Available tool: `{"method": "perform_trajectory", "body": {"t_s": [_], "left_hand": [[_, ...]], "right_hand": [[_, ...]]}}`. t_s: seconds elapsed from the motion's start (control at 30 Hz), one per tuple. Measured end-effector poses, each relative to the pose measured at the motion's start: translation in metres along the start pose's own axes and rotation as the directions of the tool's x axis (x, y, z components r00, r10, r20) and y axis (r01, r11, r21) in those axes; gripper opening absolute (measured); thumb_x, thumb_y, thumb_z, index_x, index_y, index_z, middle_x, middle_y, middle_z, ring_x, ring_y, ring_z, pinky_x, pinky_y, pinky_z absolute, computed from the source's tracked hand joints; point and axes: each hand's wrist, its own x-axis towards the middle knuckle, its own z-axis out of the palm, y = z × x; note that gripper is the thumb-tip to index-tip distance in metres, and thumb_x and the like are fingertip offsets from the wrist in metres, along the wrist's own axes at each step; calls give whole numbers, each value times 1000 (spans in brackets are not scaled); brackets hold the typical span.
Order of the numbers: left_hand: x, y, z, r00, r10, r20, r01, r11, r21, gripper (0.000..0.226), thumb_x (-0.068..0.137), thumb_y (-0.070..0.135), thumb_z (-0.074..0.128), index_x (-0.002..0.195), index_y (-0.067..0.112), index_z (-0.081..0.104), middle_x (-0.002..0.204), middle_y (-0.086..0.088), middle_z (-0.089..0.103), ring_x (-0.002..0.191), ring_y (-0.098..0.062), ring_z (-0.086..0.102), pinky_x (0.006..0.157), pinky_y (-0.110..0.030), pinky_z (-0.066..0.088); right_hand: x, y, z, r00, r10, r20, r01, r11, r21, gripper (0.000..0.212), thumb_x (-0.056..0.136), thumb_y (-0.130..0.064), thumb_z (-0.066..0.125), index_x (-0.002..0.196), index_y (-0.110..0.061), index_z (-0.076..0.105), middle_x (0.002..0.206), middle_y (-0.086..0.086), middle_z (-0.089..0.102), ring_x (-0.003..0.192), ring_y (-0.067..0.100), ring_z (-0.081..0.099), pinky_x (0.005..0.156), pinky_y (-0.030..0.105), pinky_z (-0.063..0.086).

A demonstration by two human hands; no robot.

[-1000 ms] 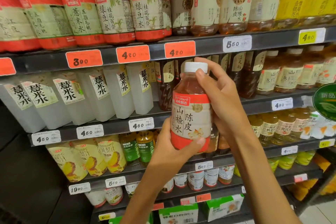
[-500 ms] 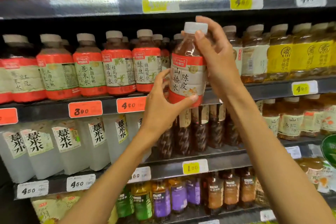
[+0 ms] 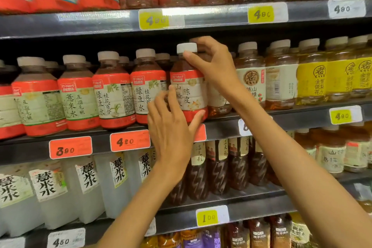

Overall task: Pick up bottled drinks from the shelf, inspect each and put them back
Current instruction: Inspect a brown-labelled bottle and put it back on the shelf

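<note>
Because the shelf (image 3: 201,133) carries its stock in tight front-facing rows with price tags clipped along the lip, any bottle going back has to drop into one narrow slot, and that explains the two-handed hold. On this middle tier the red-and-cream labelled bottles stand shoulder to shoulder on the left, amber teas with cream and yellow labels on the right, and the returned bottle (image 3: 189,90) sits at the seam between them, touching the green-bean bottle (image 3: 146,94) on its left.

It stands upright with its base at the front lip of the tier, though whether it rests fully on the board or is partly carried I cannot tell, since the lower hand covers that edge.

Gripping high, the right hand (image 3: 213,64) wraps the shoulder and neck, thumb just under the white cap (image 3: 186,47), which steers the top and keeps the bottle from tipping into its neighbours. Lower down, the left hand (image 3: 171,129) is spread rather than clenched: fingers lie against the label front and the thumb (image 3: 198,121) hooks the red bottom band, a posture suited to pushing the base back. The put-back looks nearly finished; release remains.
</note>
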Motion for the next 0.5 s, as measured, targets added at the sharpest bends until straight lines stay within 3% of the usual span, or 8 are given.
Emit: {"method": "perform_trajectory", "body": {"t_s": [0.17, 0.33, 0.5], "left_hand": [[11, -2, 5, 1000, 0, -1, 0, 994, 109, 75, 77, 53, 69, 129, 3, 49, 123, -18, 51, 110, -35, 44, 92, -39, 32], [15, -1, 4, 999, 9, 36, -14, 991, 131, 72, 78, 47, 72, 131, 5, 47, 120, -18, 52, 107, -34, 46, 90, -39, 34], [16, 12, 2, 985, 170, 37, -170, 985, -17, 45, 83, 10, 67, 125, 4, 53, 117, -17, 55, 105, -33, 50, 86, -41, 43]], "right_hand": [[4, 4, 13, 987, -148, -61, 119, 933, -339, 37, 91, -24, 64, 121, -2, 58, 117, 12, 61, 108, 19, 56, 88, 20, 40], [-19, 9, 0, 980, -166, -107, 131, 952, -276, 30, 91, -9, 63, 119, 1, 61, 117, 13, 63, 110, 21, 60, 96, 31, 46], [-37, 16, -42, 949, -167, -266, 67, 936, -347, 26, 92, -8, 60, 117, -3, 62, 115, 9, 64, 108, 16, 60, 94, 28, 48]]}}
